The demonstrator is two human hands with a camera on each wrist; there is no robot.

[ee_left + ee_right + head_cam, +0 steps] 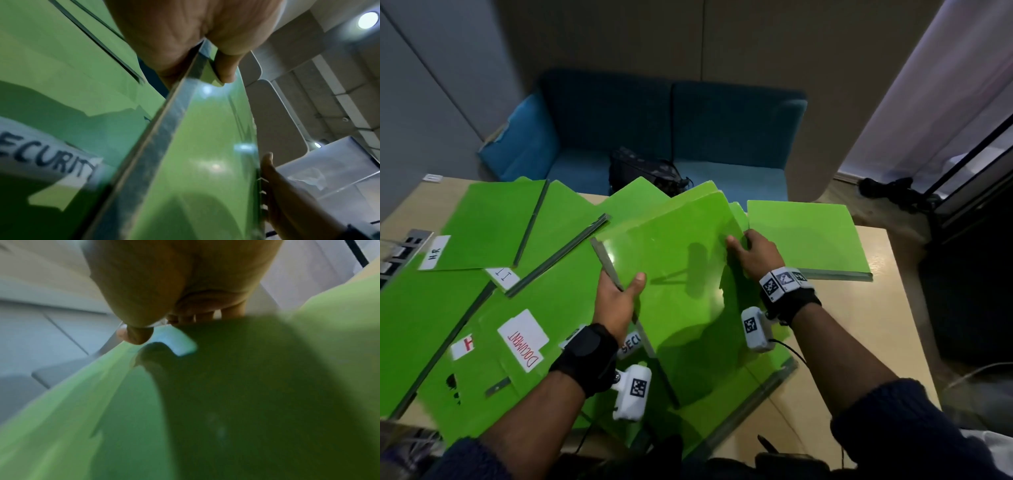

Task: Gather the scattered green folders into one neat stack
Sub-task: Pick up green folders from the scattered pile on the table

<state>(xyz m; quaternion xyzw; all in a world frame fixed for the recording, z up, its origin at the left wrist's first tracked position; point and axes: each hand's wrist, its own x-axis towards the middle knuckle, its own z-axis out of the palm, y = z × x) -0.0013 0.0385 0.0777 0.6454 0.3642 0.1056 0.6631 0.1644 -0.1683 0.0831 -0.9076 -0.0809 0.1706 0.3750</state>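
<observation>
Both hands' grip holds a green folder over the folder-strewn table.

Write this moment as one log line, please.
left hand: grips folder spine | right hand: grips opposite edge | held folder: lifted, tilted | stack: unfinished

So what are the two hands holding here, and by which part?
Both grip the same bundle of glossy green plastic folders. The left hand pinches its grey spine edge; the right hand clasps the opposite open edge.
</observation>
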